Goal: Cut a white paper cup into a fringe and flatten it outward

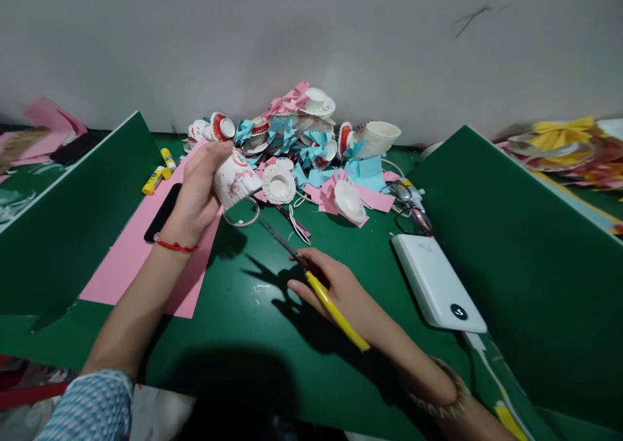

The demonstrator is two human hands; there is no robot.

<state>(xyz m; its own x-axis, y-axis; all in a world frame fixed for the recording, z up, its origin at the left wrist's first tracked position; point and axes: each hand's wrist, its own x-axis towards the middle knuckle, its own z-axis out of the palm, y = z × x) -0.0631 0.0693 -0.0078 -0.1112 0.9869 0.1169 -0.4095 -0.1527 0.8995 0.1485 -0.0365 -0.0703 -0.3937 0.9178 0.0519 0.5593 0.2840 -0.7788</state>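
My left hand [197,191] is closed around a white paper cup [237,180] with a red print, tilted above the green table. From the cup's lower side hangs a thin pale loop [242,214], which looks like its rim strip, partly cut away. My right hand [335,292] grips a pair of scissors [335,308] with yellow handles. Their dark blades point up and left, a short way from the loop and apart from it. Most of the handle inside my right fingers is hidden.
A pink sheet [131,269], a black phone [163,214] and yellow glue sticks [154,180] lie left. Behind are finished-looking cup-and-paper crafts [314,143] and stacked paper cups [377,139]. Glasses [411,211] and a white power bank [438,282] lie right, between green dividers [516,253].
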